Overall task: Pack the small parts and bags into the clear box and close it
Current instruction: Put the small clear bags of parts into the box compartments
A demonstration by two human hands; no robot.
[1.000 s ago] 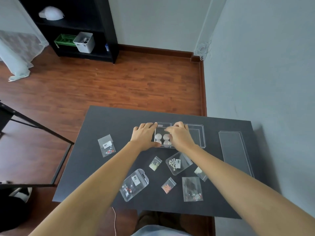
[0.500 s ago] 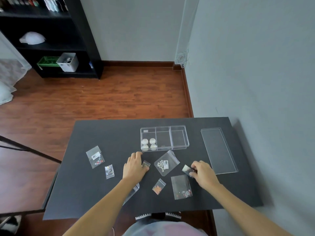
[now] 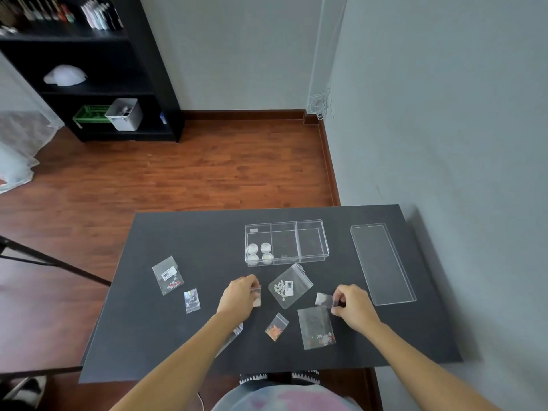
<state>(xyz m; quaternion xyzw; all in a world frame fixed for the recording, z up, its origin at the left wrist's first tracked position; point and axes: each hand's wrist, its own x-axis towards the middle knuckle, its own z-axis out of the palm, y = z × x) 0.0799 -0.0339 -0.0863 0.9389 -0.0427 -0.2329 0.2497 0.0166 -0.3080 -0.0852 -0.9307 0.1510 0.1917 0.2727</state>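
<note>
The clear box (image 3: 311, 226) with three compartments lies open at the middle back of the black table (image 3: 184, 232). Several small round white parts (image 3: 260, 252) sit in its left compartment. Its clear lid (image 3: 382, 262) lies flat to the right. My left hand (image 3: 240, 295) pinches a small clear bag (image 3: 257, 295) in front of the box. My right hand (image 3: 353, 307) pinches another small bag (image 3: 323, 299). Between my hands lies a larger zip bag of white stars (image 3: 290, 286). An orange-filled bag (image 3: 276, 327) and a flat bag (image 3: 316, 328) lie nearer me.
Two more bags lie on the table's left: a labelled bag (image 3: 167, 275) and a shiny bag (image 3: 192, 301). Another bag (image 3: 237, 330) peeks out under my left forearm. A grey wall runs along the right. A black shelf (image 3: 98, 69) stands beyond the wooden floor.
My hands left the box and came back toward me, each closing on a small bag; over the last half second both bags rose slightly off the table.
</note>
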